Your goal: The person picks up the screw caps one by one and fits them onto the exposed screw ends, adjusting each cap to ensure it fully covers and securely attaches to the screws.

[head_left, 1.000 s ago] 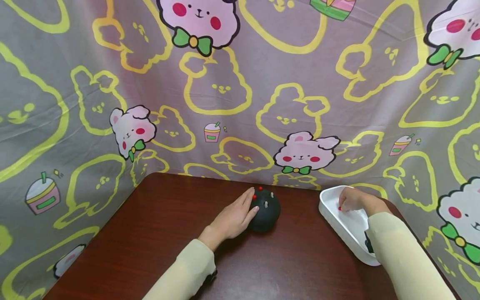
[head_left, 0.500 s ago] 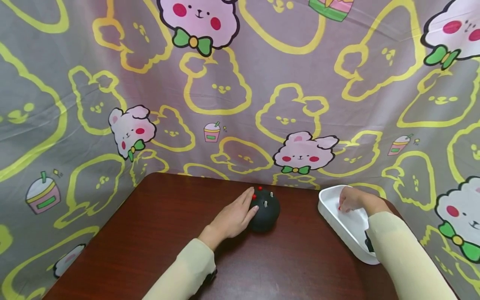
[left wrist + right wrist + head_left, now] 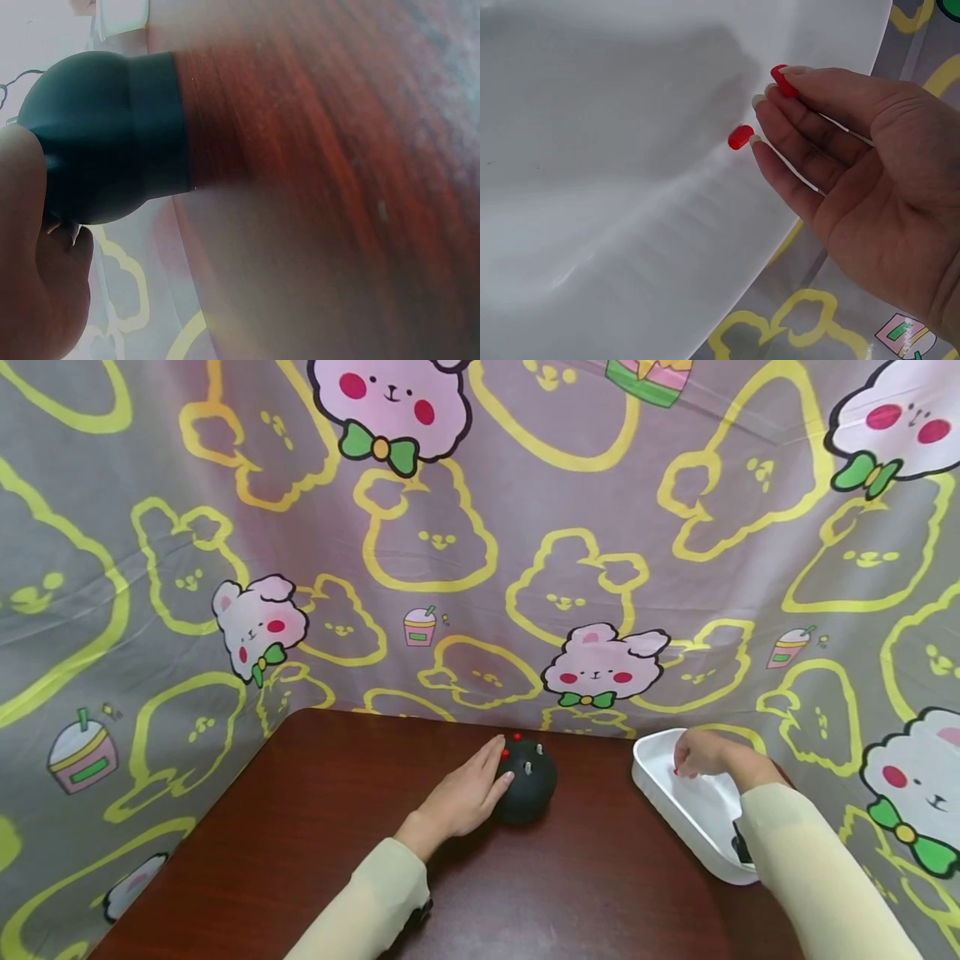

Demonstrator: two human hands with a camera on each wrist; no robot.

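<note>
A black round cushion (image 3: 528, 785) stands on the dark wooden table (image 3: 337, 802), with red-headed and grey pins (image 3: 517, 739) stuck in its top. My left hand (image 3: 491, 772) rests against its left side with the fingers straight and the thumb on its front. In the left wrist view the cushion (image 3: 105, 142) fills the upper left, beside my palm (image 3: 30, 247). My right hand (image 3: 693, 756) reaches into the white tray (image 3: 675, 802). In the right wrist view my right hand (image 3: 780, 112) pinches a red pin head (image 3: 784, 80), and a second red pin head (image 3: 740, 136) lies at a lower fingertip.
Cartoon-print cloth (image 3: 480, 568) hangs close behind and on both sides of the table. The white tray (image 3: 630, 150) sits at the table's right edge. A small dark object (image 3: 742, 847) lies at the tray's near end, by my right sleeve.
Both hands stay where they were; only the head view has shifted slightly.
</note>
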